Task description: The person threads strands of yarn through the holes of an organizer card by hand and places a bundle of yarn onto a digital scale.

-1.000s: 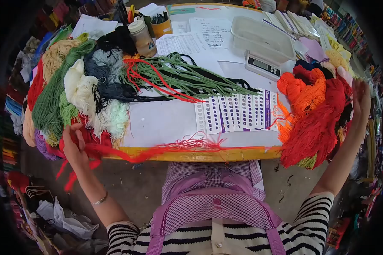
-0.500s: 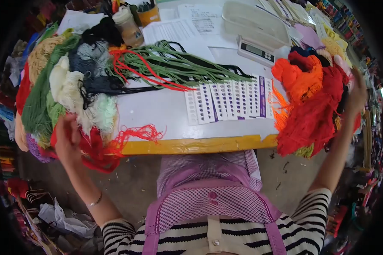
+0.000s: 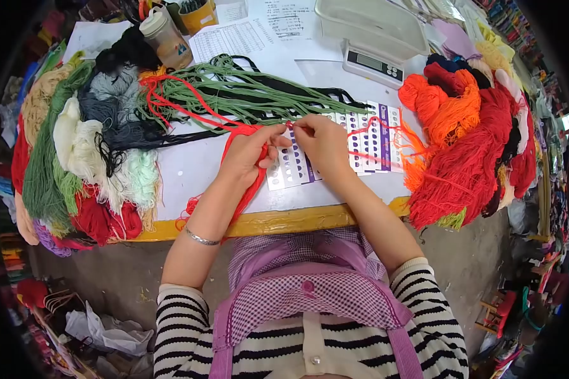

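Note:
My left hand point(image 3: 250, 153) is closed round a bundle of red yarn point(image 3: 251, 189), which hangs down toward the table's front edge. My right hand point(image 3: 325, 146) meets it above the table, its thumb and finger pinching red yarn at the left fingertips. A thin red strand runs from beside my right hand toward the red skein point(image 3: 464, 161) on the right. Under both hands lies a fanned row of white and purple cards point(image 3: 376, 142) with lines of small dark spots. Long green and black cords point(image 3: 259, 88) stretch out just behind them.
Piled skeins point(image 3: 76, 136) in green, cream, grey and red cover the left end of the table. An orange skein point(image 3: 452, 107) lies at the right. Farther back are a digital scale point(image 3: 373, 66), a clear plastic tub point(image 3: 373, 28), a jar point(image 3: 166, 41) and printed papers point(image 3: 231, 47).
Both hands have come in from the two side piles to the middle and now meet over the cards. Red yarn from the left is now in my left hand.

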Demonstrator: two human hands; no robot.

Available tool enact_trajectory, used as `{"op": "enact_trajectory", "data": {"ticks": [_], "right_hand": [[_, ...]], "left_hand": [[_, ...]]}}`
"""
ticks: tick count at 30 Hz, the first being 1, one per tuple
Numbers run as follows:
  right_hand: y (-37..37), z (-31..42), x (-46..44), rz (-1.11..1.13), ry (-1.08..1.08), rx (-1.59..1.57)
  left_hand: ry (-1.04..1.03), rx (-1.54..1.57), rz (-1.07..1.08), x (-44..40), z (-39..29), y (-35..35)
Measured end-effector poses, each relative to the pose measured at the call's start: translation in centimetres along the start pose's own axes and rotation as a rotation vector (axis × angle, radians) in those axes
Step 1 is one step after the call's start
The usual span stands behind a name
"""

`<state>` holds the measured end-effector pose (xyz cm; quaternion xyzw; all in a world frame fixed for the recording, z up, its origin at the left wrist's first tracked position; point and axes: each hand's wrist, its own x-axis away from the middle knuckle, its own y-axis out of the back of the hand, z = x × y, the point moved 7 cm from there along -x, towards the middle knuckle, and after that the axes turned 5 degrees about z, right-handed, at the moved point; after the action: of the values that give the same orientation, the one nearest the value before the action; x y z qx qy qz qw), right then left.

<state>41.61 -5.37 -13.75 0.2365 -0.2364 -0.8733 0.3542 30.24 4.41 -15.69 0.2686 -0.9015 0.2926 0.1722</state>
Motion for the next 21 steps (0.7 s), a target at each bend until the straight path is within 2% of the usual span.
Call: {"op": "enact_trajectory", "data": {"ticks": [1,4,8,10,14,16,21], "right_hand": [[0.1,0.4,0.2,-0.062,0.062,0.070],[0.0,1.0,0.5,-0.060,0.126,0.134],[0.2,0.4,0.5,-0.091,0.114,0.036],[-0.2,0.8,0.5,-0.066,0.147,0.163],[0.4,2.0,0.9,-0.032,0.156,0.139],[0.7,0.9,0.8,-0.023,0.040,-0.127],[0.7,0.9,0.4,0.078,-0.063,-0.115]], "left_hand": [[0.007,-0.001,-0.002,-0.1,0.3,0.1],[-0.118,-0.011,-0.017,0.5,0.4,-0.3],[-0.095,-0.060,-0.037,0.9,0.4,-0.6],[-0.099,-0.064,-0.032,0.7,0.3,-0.5],[-0.139,-0.109,0.014,-0.1,-0.1,0.1],[-0.222,-0.350,-0.044,-0.6,-1.0,0.2],[-0.091,-0.545,0.022,-2.3,-0.7,-0.4]]}}
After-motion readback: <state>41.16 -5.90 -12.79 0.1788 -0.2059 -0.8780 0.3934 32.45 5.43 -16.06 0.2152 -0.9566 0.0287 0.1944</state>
